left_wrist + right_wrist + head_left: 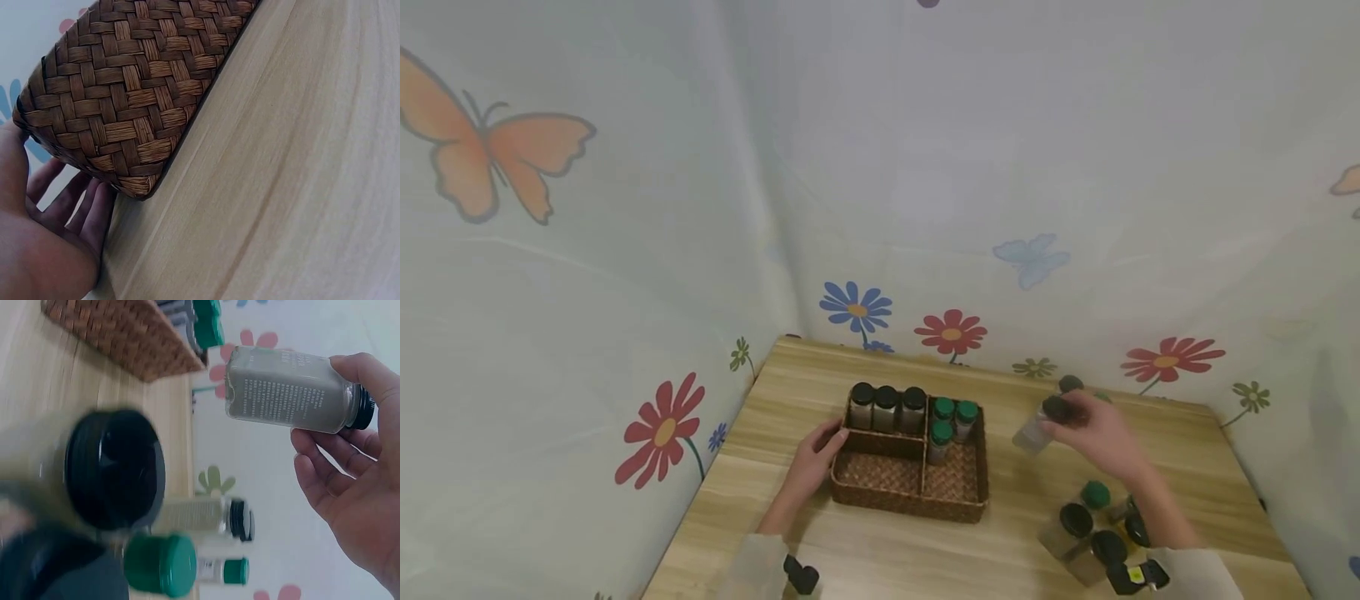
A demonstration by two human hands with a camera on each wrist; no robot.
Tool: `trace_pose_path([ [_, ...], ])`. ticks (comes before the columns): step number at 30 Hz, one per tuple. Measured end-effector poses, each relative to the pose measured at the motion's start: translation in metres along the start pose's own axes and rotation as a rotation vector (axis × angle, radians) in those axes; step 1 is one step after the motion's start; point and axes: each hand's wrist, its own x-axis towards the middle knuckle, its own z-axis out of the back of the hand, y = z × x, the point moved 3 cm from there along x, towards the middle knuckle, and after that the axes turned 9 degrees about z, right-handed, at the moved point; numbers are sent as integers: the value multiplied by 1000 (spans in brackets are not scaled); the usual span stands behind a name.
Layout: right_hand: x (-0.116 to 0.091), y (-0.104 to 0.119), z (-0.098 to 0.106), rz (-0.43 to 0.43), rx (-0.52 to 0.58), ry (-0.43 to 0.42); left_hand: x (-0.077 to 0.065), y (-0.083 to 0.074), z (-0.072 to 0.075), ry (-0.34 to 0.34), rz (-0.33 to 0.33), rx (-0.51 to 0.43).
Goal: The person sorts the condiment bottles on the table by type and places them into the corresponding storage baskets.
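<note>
My left hand (812, 458) holds the left side of a brown woven basket (910, 504), thumb at the rim; in the left wrist view its fingers (75, 203) go behind the basket's wall. Three black-lidded spice jars (885, 410) stand in the basket's back left compartment. Three smaller green-lidded jars (940, 446) are in the right compartment, toward its back. The front left compartment holds nothing. Right of the basket, my right hand (1108, 437) grips a clear spice jar (281, 390) near its black lid; the jar is tilted, with greyish contents and white print.
On the table's right stand several more jars, some with black lids (1108, 547) and one with a green lid (1096, 495). Behind the right hand are another black-lidded jar (1070, 384) and a green-lidded one (1102, 400). A flower-printed curtain (925, 208) surrounds the wooden table (880, 558).
</note>
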Motion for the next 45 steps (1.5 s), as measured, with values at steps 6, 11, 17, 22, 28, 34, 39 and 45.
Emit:
trace_pose_path([
  [6,15,18,-22,26,56,20,0,2,1,2,2,5],
  [11,29,36,-37,92,100,28,2,2,1,-4,9,-2],
  [17,46,56,-58,161,166,22,2,2,1,0,6,13],
  [22,57,75,-80,203,192,31,2,3,1,-8,13,5],
  [28,73,90,-111,260,246,46,1,4,1,-6,0,10],
  [34,85,100,-139,268,257,54,0,2,2,-11,-17,14],
  [39,91,107,-158,248,266,75,1,1,1,10,-16,-21],
  [45,100,110,-179,254,212,76,-6,-13,1,33,2,-13],
])
